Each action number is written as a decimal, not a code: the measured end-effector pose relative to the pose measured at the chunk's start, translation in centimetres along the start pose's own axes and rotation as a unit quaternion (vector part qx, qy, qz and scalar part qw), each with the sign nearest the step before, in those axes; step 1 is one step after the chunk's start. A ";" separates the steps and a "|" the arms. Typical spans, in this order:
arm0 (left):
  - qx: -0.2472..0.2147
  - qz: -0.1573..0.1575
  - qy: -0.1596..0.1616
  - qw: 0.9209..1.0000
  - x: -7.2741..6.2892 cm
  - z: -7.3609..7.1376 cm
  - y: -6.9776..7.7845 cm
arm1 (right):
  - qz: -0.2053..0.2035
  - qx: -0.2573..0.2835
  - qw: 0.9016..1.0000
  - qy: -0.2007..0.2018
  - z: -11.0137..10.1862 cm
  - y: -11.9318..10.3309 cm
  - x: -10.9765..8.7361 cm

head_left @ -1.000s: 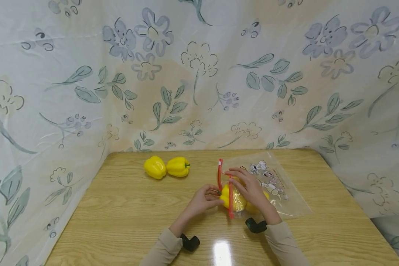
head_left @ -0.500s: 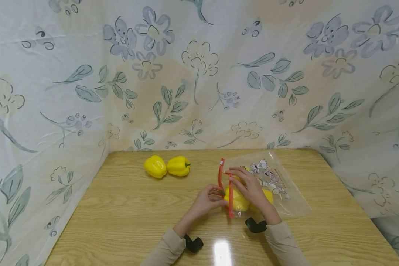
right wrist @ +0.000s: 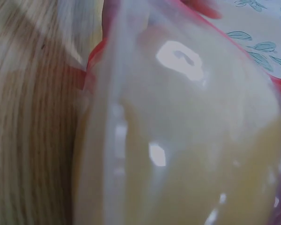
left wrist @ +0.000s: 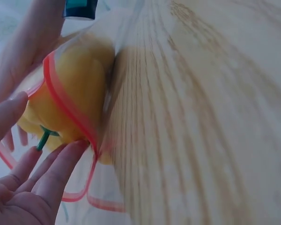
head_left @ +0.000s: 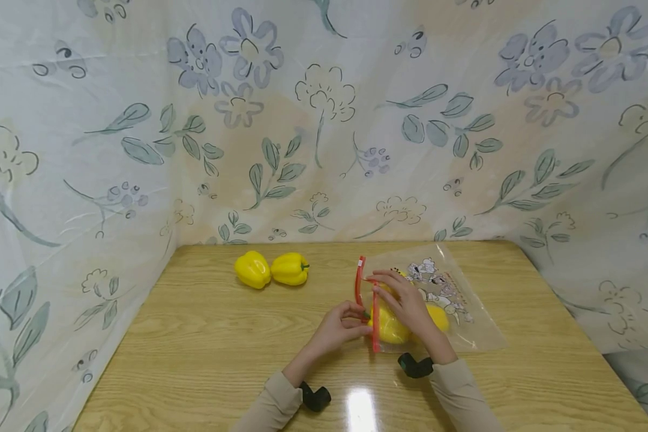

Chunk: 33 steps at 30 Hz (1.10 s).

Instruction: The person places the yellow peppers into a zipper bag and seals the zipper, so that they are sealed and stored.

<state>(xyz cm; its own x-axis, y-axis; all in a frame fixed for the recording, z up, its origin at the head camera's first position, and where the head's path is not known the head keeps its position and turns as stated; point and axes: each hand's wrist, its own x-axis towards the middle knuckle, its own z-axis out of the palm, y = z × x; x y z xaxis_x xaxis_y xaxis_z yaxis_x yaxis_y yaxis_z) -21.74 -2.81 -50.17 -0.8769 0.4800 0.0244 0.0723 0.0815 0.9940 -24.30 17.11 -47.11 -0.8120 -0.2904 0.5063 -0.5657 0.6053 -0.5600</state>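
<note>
A clear zip bag (head_left: 477,333) with a red zip edge and printed cartoon figures lies on the table, its mouth facing left. Inside it, at the mouth, is a yellow bell pepper (head_left: 393,324); more yellow shows deeper in, at a second pepper (head_left: 438,317). My left hand (head_left: 336,329) touches the stem end of the near pepper with fairly straight fingers, its fingertips at the bag's mouth. The green stem (left wrist: 46,137) sticks out toward the palm. From above, my right hand (head_left: 407,306) holds the bag's upper red edge with bent fingers.
Two more yellow bell peppers, one on the left (head_left: 252,270) and one on the right (head_left: 290,269), lie side by side at the back left of the wooden table (head_left: 205,360). A flowered cloth (head_left: 324,120) stands behind the table and along both sides.
The near pepper has moved right, deeper into the bag, with my left hand following it. The pepper beyond it has shifted right too. My right hand stays nearly still at the edge.
</note>
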 end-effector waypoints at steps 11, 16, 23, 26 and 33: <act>-0.014 0.001 -0.051 0.999 0.1 0.5 0.5 | -0.008 0.004 1.000 0.003 0.2 -0.2 0.3; -0.018 0.006 -0.067 0.998 0.0 0.7 0.4 | -0.006 0.008 1.000 0.005 0.2 -0.4 0.3; -0.009 0.012 -0.078 0.997 0.0 0.7 0.4 | -0.002 0.014 1.000 -0.005 0.0 -0.5 0.3; 0.002 0.025 -0.085 0.996 0.0 0.7 0.0 | -0.003 0.012 1.000 -0.006 0.0 -0.5 0.3; 0.026 0.042 -0.112 0.993 0.0 0.5 -0.2 | -0.010 0.013 1.000 0.000 0.0 -0.2 0.2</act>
<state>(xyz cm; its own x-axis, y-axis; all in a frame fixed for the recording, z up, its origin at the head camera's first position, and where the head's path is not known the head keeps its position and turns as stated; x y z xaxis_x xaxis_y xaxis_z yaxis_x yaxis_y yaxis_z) -21.51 -2.38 -50.42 -0.7399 0.6683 0.0771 0.1705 0.0753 0.9825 -24.38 16.91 -46.95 -0.8010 -0.3018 0.5170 -0.5847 0.5797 -0.5675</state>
